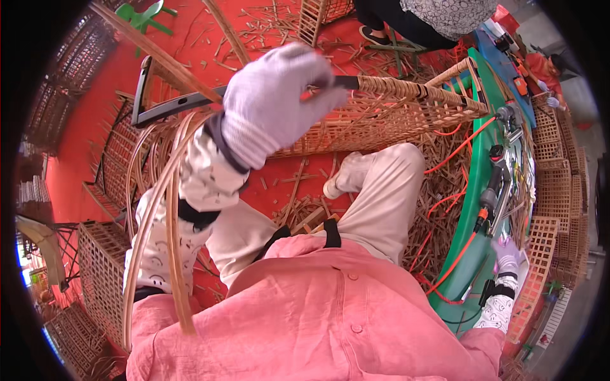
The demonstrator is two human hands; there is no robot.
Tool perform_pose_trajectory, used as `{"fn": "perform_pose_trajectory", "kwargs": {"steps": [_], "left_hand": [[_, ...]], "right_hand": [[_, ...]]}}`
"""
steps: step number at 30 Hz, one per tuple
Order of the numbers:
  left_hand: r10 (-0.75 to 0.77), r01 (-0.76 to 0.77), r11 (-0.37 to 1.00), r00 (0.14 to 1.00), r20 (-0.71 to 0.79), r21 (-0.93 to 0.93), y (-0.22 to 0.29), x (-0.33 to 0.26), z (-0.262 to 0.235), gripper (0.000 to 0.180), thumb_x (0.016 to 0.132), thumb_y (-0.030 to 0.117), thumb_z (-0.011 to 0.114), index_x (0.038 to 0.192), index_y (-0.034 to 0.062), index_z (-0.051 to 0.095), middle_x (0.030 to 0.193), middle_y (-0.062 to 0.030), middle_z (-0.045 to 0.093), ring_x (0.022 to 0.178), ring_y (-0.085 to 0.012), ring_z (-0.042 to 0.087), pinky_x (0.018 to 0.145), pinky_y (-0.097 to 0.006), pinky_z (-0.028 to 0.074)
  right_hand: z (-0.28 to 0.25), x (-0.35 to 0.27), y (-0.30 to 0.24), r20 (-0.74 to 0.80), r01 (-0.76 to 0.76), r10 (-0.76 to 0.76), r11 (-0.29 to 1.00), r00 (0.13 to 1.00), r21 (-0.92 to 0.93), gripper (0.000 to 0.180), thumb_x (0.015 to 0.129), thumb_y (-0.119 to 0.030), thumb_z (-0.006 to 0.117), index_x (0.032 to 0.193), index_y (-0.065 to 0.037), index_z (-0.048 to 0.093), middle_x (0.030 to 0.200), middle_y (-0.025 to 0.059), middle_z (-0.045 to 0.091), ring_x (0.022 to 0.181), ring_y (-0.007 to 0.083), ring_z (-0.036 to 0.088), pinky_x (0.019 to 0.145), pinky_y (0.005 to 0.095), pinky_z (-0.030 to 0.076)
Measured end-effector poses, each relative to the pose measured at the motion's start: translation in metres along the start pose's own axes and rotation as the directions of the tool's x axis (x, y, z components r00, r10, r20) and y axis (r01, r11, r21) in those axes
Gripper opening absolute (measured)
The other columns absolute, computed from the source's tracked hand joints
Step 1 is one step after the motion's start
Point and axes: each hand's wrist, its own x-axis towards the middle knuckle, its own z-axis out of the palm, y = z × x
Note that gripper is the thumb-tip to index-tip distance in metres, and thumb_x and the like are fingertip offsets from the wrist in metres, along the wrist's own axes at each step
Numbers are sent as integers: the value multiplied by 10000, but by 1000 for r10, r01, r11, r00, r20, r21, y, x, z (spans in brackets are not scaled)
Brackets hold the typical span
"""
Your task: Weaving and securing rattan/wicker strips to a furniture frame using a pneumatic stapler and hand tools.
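My left hand, in a pale lilac knit glove, is raised over the black rim of a woven rattan basket frame. Its thumb and fingers are apart, with a gap between them and nothing visible in it. Long brown rattan strips pass by that hand, and more strips hang across my left forearm. Far to the right, my gloved right hand reaches over the green bench; its fingers are too small and unclear to read. A power tool with an orange cord lies just beyond it.
Rattan offcuts litter the red floor around my legs. Orange cords run off the bench. Woven baskets stand at the left, and more stacked baskets at the right. Another person is at the far side, near a green stool.
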Motion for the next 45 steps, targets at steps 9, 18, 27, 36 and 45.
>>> {"fn": "perform_pose_trajectory", "kwargs": {"steps": [9,18,27,36,45], "left_hand": [[-258,155,828,959,119,539,-19,-29,7,222,753,332,652,763,113,621,699,-57,577,702,-257,588,616,-367,477],[-265,574,394,819,509,-718,56,47,6,330,841,315,558,677,30,585,553,-12,521,431,-83,461,402,-227,370],[10,-36,975,993,116,219,-2,22,57,432,778,492,607,925,86,598,703,-106,626,671,-262,643,590,-357,503],[-79,-35,947,938,337,320,-18,30,32,514,751,606,562,831,100,600,680,-81,627,626,-265,635,558,-383,499],[2,-73,966,961,276,249,10,29,58,586,665,694,574,793,126,638,681,-91,636,641,-275,641,551,-395,496]], "right_hand": [[-39,31,-135,-517,582,-513,812,686,-33,569,779,-338,620,1243,-53,453,1231,161,485,1131,322,470,943,386,386],[-71,-89,-368,-741,846,-636,-501,-216,183,371,819,-243,636,1111,-34,541,1029,129,619,935,310,608,809,361,484],[-82,-79,-383,-481,-451,-813,-582,328,677,334,933,-382,422,949,-73,547,778,40,549,687,186,526,819,466,467],[-98,-114,-378,-331,-638,-914,-403,237,657,293,922,-351,427,759,-132,531,493,-66,260,430,84,229,495,272,265],[-103,-139,-359,-301,-469,-828,-526,473,710,342,863,-308,495,586,-146,375,505,-36,230,438,123,208,527,321,301]]}}
